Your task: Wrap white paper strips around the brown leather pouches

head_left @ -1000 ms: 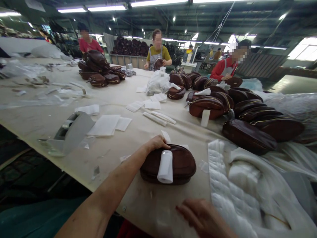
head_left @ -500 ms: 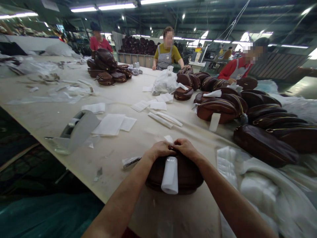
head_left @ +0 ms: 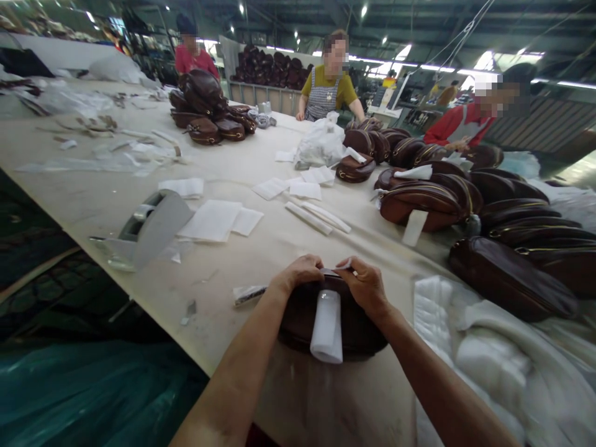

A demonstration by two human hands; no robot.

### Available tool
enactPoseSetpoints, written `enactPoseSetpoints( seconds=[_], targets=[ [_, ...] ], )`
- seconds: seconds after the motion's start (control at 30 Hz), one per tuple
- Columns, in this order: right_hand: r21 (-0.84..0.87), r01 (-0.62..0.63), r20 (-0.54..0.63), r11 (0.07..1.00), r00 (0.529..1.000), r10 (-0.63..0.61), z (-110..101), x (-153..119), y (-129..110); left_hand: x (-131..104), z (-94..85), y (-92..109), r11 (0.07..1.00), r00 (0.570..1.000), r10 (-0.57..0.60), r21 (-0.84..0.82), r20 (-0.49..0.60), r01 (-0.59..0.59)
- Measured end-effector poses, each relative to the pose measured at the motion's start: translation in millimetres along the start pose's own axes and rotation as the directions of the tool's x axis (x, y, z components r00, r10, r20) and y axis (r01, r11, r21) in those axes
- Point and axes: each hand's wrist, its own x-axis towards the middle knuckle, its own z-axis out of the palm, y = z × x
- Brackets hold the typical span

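A dark brown leather bag (head_left: 298,320) lies before me on the table. Down its front hangs a rolled white foam sheet (head_left: 327,329), with clear tape at its top. My left hand (head_left: 302,272) is closed at the bag's top edge, fingers pinched on the leather. Between the thumb and fingers of my right hand (head_left: 369,287) is a small white strip (head_left: 344,265), just over the top right of the bag. The far side of the bag is hidden.
A grey tape dispenser (head_left: 162,226) stands at the left, beside white foam sheets (head_left: 214,218). Many brown bags (head_left: 421,208) line the right side, with another pile (head_left: 202,99) at the back left. White wrapping (head_left: 493,354) lies at right. Co-workers stand across the table (head_left: 251,254).
My right hand has moved slightly right, away from my left, with the white strip now showing in its fingers. The whole view has shifted a little.
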Motion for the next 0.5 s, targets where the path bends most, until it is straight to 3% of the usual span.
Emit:
enactPoseSetpoints(
  seconds=[0.07,0.17,0.37,0.5],
  targets=[
    [0.049,0.128,0.017,0.991,0.991,-0.129,-4.7,-12.6,-4.0,2.3,1.9,-3.4,0.999,1.0,-0.004,-0.035,-0.01,0.004],
    [0.085,0.326,0.053,0.941,0.942,-0.332,-9.4,-32.6,-9.3,4.8,4.3,-8.9,0.995,1.0,0.009,-0.097,-0.023,-0.011],
    [0.086,0.477,0.069,0.875,0.873,-0.483,-15.9,-49.8,-16.0,3.7,5.2,-14.5,0.983,0.999,0.039,-0.181,-0.011,-0.04],
    [0.082,0.521,0.108,0.85,0.843,-0.527,-18.3,-56.1,-16.7,7.7,5.8,-15.8,0.988,0.997,0.029,-0.152,-0.071,-0.039]
  ],
)
